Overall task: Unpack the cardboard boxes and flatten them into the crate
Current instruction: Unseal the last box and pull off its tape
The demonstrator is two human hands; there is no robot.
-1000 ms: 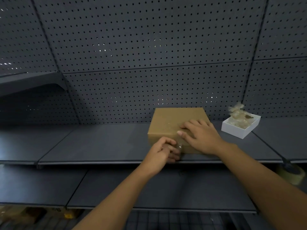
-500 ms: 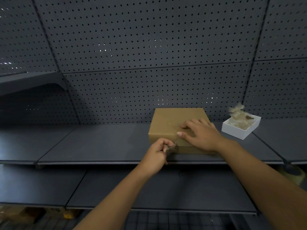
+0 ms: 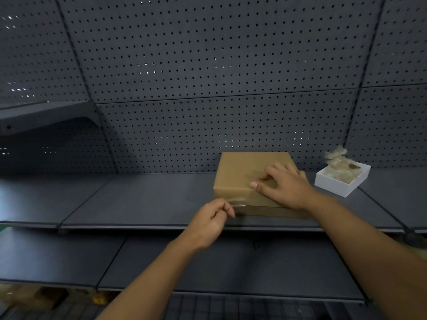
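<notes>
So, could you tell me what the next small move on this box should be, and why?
Probably keep pulling the tape strip leftward: the left hand pinches its peeled end while the right hand presses flat on the cardboard box, which looks closed.

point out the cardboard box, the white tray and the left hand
cardboard box (image 3: 240,174): head view, bare top face
white tray (image 3: 332,184): head view, front wall
left hand (image 3: 209,224): head view, back of the hand
</notes>
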